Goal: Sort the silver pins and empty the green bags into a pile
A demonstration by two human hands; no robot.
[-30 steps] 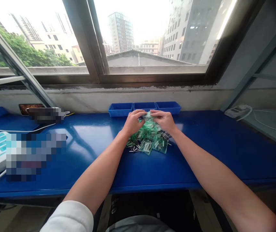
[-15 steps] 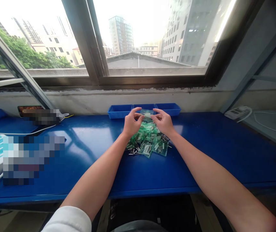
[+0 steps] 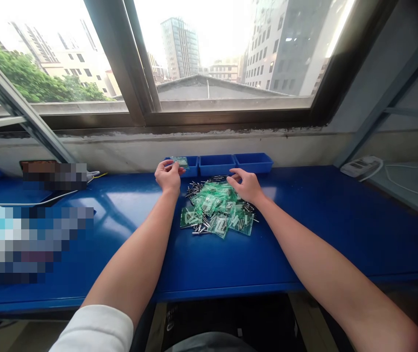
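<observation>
Under both of my hands lies the big blue worktop (image 3: 231,269). Past my grips, by the wall, three blue bins sit side by side in a row. The left bin (image 3: 193,171) is closest to my left grip (image 3: 168,178), the middle bin (image 3: 217,168) is past the gap between my hands, and the right bin (image 3: 253,164) is just past my right grip (image 3: 247,187).

Between my grips, and mostly closer to my body than they are, is a messy heap of green bags (image 3: 212,200). My right grip is nearer to it, right by its far right edge. My thumb and finger there are a bit apart, and I can't see anything held in them. My left grip is up past the far left edge of the heap, with thumb and fingers pinched together on one small see-through bag (image 3: 180,161).

That bag pokes out to the right of my left grip. Its long way goes from side to side, and it looks off the worktop, at the left bin. I can't tell if it is over the bin or just in front of it. Tiniest of all, thin metal pins (image 3: 199,230) poke out around the heap, down and to the right of my left grip.
</observation>
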